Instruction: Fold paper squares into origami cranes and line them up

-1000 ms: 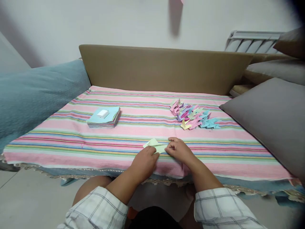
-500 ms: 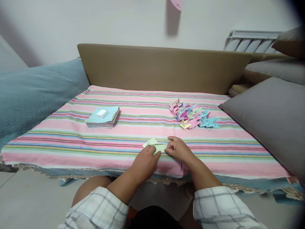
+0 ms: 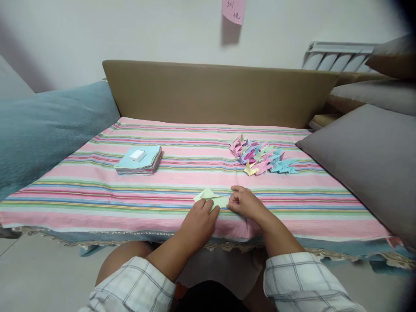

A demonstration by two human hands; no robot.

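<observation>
A partly folded light green paper (image 3: 221,201) lies on the striped cloth in front of me, with a raised flap at its left end. My left hand (image 3: 199,220) is closed over its lower left part, fingers bent and pressing it down. At the paper's right end, my right hand (image 3: 245,203) is closed, with thumb and index finger pinched at the corner. Whatever lies under the left fingers is hidden.
Several colourful folded paper cranes (image 3: 260,156) are grouped at the back right. A stack of coloured paper (image 3: 138,167) with a small white box (image 3: 138,156) on top sits at the left. Grey cushions (image 3: 367,143) border the right side, and a blue-covered armrest (image 3: 58,125) the left.
My right hand has shifted slightly to the right along the paper's end. The left hand stays nearly in place. The view has tilted a little, showing more of the pink wall note.
</observation>
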